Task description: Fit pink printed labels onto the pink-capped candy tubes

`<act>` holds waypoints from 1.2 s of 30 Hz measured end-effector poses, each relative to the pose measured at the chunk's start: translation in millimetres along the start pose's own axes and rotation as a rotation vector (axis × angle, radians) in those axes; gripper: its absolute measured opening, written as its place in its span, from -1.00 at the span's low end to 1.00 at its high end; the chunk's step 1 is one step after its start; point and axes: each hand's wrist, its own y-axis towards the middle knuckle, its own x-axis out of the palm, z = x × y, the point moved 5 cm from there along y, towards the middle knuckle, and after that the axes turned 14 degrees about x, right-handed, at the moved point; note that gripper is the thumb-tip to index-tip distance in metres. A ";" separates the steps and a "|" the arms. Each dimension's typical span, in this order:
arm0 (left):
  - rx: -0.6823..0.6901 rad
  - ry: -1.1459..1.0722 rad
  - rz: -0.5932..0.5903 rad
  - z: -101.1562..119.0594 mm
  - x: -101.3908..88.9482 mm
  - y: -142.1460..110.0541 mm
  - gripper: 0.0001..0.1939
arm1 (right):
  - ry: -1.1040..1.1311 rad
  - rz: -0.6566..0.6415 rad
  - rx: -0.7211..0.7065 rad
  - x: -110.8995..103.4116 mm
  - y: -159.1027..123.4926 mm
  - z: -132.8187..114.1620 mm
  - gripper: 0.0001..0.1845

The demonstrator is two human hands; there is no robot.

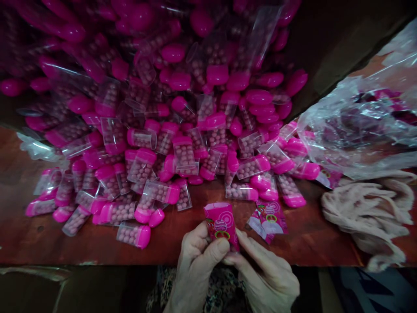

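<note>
Near the table's front edge, both my hands hold a small pink printed wrapper sleeve [220,217]. My left hand [197,256] is closed on its left side, with the thumb across the lower front. The fingers of my right hand [265,267] pinch its lower right edge. Whether anything is inside the sleeve, I cannot tell. Just right of it lie a few more printed wrappers [269,217] on the table. Beyond my hands are many clear plastic candy containers [185,154] with pink caps, filled with small round pale pink candies.
The containers pile up toward the back, spilling from a dark opening onto the reddish-brown table [202,191]. On the right lie a crumpled beige cloth [368,208] and a clear plastic bag [355,126] with pink wrappers inside. One loose container [133,234] lies near the front edge.
</note>
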 end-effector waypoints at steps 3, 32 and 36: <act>-0.003 0.010 -0.045 0.0 1.4 -1.6 -0.75 | -0.073 0.055 0.006 -3.2 -5.7 4.9 -0.54; -0.098 -0.135 0.085 7.7 -5.2 4.0 -0.82 | 0.178 -0.151 0.142 1.9 6.7 -14.6 -0.70; -0.082 -0.083 0.139 7.0 -4.6 6.8 -0.79 | 0.259 -0.164 0.253 4.7 14.1 -15.4 -0.81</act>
